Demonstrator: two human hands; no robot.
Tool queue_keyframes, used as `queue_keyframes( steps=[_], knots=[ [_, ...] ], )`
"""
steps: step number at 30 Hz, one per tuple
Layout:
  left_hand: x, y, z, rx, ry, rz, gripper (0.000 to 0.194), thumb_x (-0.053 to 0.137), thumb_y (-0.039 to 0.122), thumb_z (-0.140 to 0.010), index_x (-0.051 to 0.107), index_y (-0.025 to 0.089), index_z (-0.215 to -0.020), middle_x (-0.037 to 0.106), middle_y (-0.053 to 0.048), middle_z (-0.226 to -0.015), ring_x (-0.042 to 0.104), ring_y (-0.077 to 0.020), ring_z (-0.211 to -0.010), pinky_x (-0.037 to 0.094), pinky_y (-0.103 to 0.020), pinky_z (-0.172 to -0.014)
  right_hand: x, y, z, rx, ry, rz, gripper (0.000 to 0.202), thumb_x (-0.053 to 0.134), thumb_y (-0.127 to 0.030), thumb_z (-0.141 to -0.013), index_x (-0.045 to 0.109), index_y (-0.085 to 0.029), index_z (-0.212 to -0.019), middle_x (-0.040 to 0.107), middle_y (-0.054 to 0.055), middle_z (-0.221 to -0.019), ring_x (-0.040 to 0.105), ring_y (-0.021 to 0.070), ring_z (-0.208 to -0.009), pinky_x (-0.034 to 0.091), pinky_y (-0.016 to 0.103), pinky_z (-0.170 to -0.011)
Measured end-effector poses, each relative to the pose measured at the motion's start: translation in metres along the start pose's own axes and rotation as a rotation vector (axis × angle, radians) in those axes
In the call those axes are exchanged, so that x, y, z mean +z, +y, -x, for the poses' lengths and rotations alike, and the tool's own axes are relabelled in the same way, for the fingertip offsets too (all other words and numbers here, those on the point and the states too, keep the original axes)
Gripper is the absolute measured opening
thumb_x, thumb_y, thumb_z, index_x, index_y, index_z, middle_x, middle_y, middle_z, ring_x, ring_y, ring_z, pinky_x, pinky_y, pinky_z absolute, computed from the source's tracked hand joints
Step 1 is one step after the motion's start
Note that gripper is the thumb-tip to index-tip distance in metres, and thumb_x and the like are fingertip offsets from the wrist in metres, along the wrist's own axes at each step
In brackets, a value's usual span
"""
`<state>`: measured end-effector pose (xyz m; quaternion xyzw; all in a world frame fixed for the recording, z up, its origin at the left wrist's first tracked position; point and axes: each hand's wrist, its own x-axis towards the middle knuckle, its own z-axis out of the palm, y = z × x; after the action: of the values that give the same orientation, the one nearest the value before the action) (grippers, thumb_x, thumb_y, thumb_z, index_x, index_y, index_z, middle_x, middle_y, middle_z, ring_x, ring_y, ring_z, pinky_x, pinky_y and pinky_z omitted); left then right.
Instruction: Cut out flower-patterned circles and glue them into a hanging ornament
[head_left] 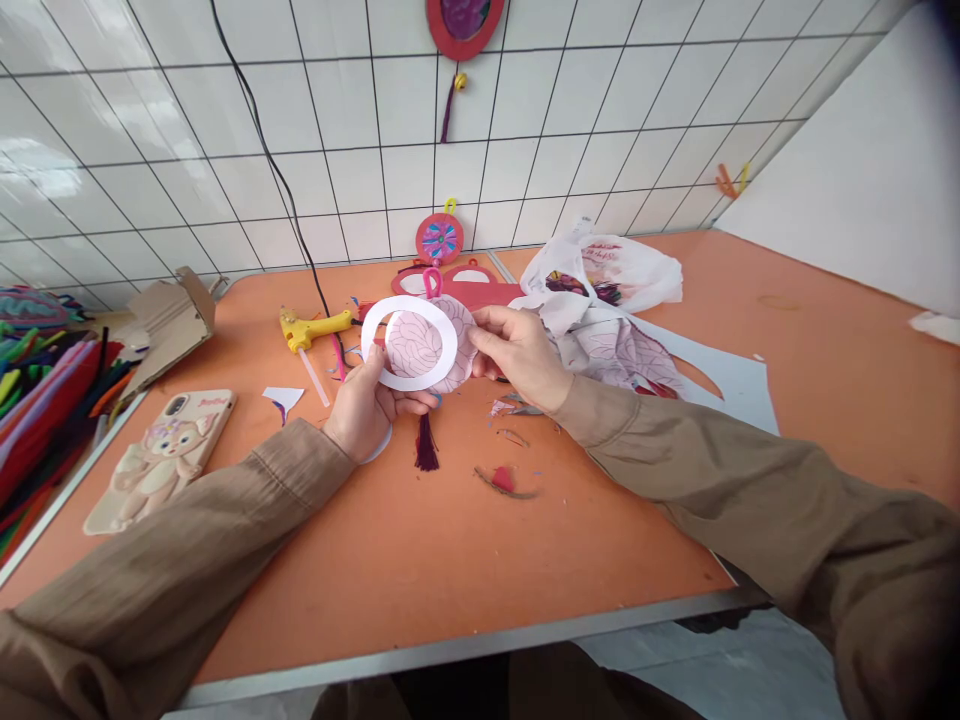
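Observation:
A white paper ring (445, 325) is pinched at its lower left edge by my left hand (364, 402). Behind and to the right of the ring is a pink patterned disc (459, 345), whose right edge my right hand (517, 350) grips between thumb and fingers. The ring overlaps the disc's left part. A pink loop (432, 282) shows above the disc, and a dark purple tassel (427, 445) hangs below it. Part of another white piece shows beneath my left hand.
A yellow glue gun (315, 327) and a phone case (169, 450) lie left. Scissors (521, 405) and paper scraps lie near my right hand. Behind are a plastic bag (637, 270) and a round red ornament (439, 238); colourful craft stems (52, 400) fill the far left.

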<state>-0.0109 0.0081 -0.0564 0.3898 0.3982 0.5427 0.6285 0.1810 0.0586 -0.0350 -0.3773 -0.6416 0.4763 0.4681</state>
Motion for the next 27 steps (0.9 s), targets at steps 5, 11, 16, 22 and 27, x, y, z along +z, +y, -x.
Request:
queue_keyframes(
  steps=[5, 11, 16, 22, 27],
  knots=[
    [-0.003, -0.003, 0.0, 0.026, -0.019, -0.03, 0.052, 0.061, 0.059, -0.091, 0.063, 0.009, -0.104, 0.072, -0.009, -0.06, 0.074, -0.0229, -0.059, 0.054, -0.024, -0.047, 0.001, 0.0, 0.0, 0.011, 0.032, 0.013, 0.017, 0.069, -0.029, -0.085, 0.058, -0.021, -0.074, 0.056, -0.004, -0.051, 0.054, 0.0109, -0.04, 0.037, 0.023, -0.037],
    [-0.002, -0.003, 0.001, 0.085, 0.01, -0.057, 0.045, 0.066, 0.057, -0.087, 0.058, 0.014, -0.094, 0.071, -0.007, -0.065, 0.071, -0.0201, -0.053, 0.052, -0.025, -0.046, -0.001, 0.005, -0.003, 0.031, 0.054, -0.019, 0.023, 0.071, -0.04, -0.084, 0.058, -0.022, -0.076, 0.055, -0.004, -0.045, 0.055, 0.012, -0.039, 0.039, 0.022, -0.038],
    [-0.005, 0.003, 0.003, 0.181, 0.198, -0.039, 0.044, 0.064, 0.05, -0.09, 0.058, 0.014, -0.114, 0.072, -0.005, -0.082, 0.069, -0.0154, -0.054, 0.051, -0.026, -0.05, -0.001, 0.003, -0.003, 0.037, 0.078, 0.004, 0.016, 0.065, -0.023, -0.086, 0.058, -0.02, -0.072, 0.053, -0.004, -0.047, 0.052, 0.01, -0.039, 0.031, 0.021, -0.037],
    [-0.017, 0.018, -0.006, 0.178, 0.329, -0.036, 0.032, 0.06, 0.043, -0.093, 0.059, 0.016, -0.109, 0.066, -0.001, -0.076, 0.063, -0.0117, -0.05, 0.048, -0.026, -0.051, -0.002, -0.004, -0.001, 0.04, 0.054, -0.059, 0.011, 0.058, -0.015, -0.087, 0.061, -0.017, -0.077, 0.052, -0.005, -0.05, 0.044, 0.0071, -0.036, 0.024, 0.023, -0.036],
    [-0.027, 0.013, -0.016, 0.042, 0.302, -0.105, 0.032, 0.07, 0.047, -0.085, 0.058, 0.019, -0.097, 0.063, 0.003, -0.058, 0.061, -0.0129, -0.048, 0.043, -0.023, -0.046, -0.002, -0.013, 0.003, 0.092, -0.028, -0.142, 0.009, 0.056, -0.018, -0.087, 0.061, -0.017, -0.08, 0.053, -0.006, -0.054, 0.044, 0.0055, -0.038, 0.027, 0.02, -0.037]
  ],
)
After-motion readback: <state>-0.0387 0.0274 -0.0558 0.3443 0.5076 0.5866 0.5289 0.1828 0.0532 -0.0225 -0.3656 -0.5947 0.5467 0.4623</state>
